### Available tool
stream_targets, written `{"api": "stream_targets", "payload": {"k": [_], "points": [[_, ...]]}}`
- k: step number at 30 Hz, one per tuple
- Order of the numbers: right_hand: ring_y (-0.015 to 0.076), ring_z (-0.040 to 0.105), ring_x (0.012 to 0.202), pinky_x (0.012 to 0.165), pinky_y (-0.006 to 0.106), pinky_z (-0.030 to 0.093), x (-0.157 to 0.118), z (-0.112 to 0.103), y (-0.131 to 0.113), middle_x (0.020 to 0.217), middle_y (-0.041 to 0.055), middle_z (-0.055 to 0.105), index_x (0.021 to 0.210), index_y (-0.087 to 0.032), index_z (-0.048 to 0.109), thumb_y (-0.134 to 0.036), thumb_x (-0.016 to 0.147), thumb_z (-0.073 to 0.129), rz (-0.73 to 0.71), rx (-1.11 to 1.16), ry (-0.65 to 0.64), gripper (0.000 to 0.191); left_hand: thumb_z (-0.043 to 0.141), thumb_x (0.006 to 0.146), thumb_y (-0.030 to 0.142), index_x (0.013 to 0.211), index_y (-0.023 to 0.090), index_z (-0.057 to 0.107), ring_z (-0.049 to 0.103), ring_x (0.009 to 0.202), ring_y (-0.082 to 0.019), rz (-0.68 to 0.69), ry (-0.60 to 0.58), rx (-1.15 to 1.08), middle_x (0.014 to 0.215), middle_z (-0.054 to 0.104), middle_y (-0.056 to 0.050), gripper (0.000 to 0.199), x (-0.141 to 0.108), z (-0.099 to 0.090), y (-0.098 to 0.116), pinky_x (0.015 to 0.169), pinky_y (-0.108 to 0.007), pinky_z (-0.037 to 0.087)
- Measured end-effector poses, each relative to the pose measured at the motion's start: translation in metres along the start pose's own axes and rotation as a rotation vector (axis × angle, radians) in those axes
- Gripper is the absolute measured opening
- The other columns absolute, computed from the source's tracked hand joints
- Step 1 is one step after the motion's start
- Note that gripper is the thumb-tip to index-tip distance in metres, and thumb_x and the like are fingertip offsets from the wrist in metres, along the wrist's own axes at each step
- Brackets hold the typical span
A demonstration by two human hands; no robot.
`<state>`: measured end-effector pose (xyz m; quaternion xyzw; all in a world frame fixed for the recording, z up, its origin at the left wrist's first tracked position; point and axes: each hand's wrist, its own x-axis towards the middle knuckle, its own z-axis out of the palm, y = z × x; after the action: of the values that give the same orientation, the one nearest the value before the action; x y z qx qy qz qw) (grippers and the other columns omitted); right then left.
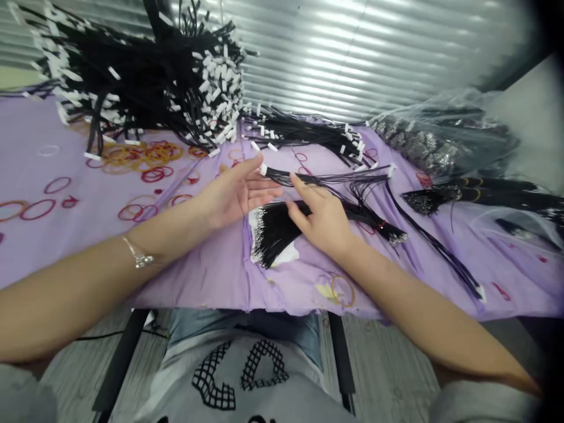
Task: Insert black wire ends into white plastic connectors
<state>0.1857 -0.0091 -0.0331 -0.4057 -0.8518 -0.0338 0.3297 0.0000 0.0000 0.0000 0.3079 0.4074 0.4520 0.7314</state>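
Note:
My left hand [241, 191] is palm up, its thumb and index finger at the white connector on one end of a thin black wire harness [326, 178]; its other fingers stretch out. The harness runs right to another white connector [391, 171]. My right hand [321, 216] has its index finger against these wires, with thumb and index apart. Under that hand lies a bundle of black wires [275, 232] with silvery tips, tied with a red rubber band [381, 225] near its right end.
A large heap of black cables with white connectors [150, 76] stands at the back left, a smaller pile [308, 132] beside it. Rubber bands [145, 155] are scattered over the purple cloth [198, 276]. Plastic-bagged parts [440, 135] and more wire bundles [506, 194] lie at right.

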Motion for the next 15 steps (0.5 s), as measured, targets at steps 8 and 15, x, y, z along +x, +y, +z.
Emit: {"api": "stream_targets", "payload": {"k": [8, 15], "points": [[0.0185, 0.061, 0.067, 0.064, 0.031, 0.048, -0.002, -0.014, -0.011, 0.08, 0.0041, 0.067, 0.122, -0.02, 0.055, -0.025, 0.086, 0.049, 0.08, -0.015, -0.061, 0.036, 0.058, 0.081, 0.006, 0.073, 0.011, 0.056, 0.066, 0.065, -0.012, 0.074, 0.018, 0.112, 0.067, 0.064, -0.002, 0.009, 0.011, -0.018, -0.009, 0.07, -0.026, 0.052], [0.0191, 0.057, 0.081, 0.075, 0.032, 0.047, 0.009, -0.004, -0.005, 0.084, 0.0076, 0.062, 0.082, -0.018, 0.064, -0.016, 0.085, 0.053, -0.16, 0.181, -0.39, 0.011, 0.062, 0.074, -0.001, 0.063, 0.01, 0.058, 0.063, 0.058, -0.009, 0.138, 0.038, 0.16, 0.057, 0.06, 0.001, 0.016, 0.015, -0.025, -0.004, 0.077, -0.027, 0.052]]}}
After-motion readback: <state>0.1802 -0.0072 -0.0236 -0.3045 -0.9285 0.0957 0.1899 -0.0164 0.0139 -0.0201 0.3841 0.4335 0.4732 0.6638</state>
